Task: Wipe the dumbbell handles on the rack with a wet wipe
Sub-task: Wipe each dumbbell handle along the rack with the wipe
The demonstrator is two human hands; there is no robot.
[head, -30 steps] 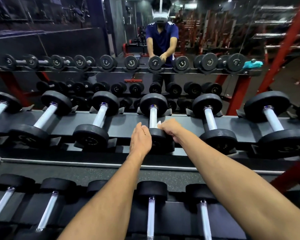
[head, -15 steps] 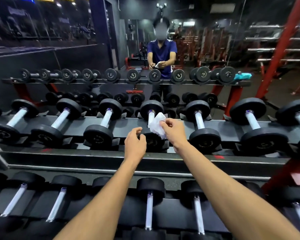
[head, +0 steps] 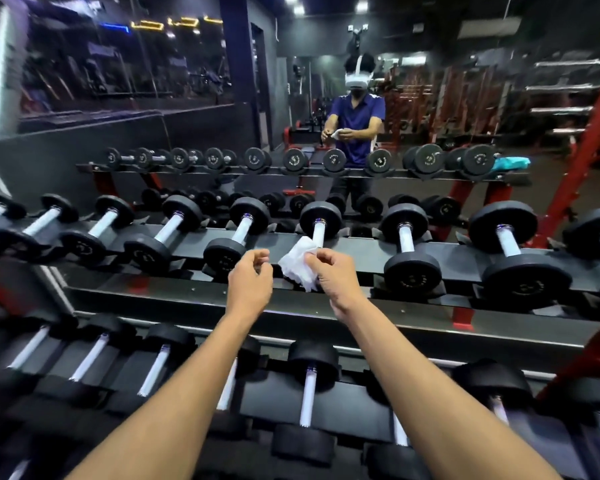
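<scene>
Crumpled wet wipe (head: 300,263) in right hand (head: 336,275), before dumbbell handle (head: 318,233)

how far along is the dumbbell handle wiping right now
Done: nothing in this frame shows which handles are already wiped.
In hand: the right hand pinches the crumpled wet wipe, lifted clear in front of the centre dumbbell handle on the upper shelf; the left hand holds nothing, fingers loosely curled beside it.
Left: probably handles to the right, such as the next dumbbell handle, and the lower shelf handles.
</scene>
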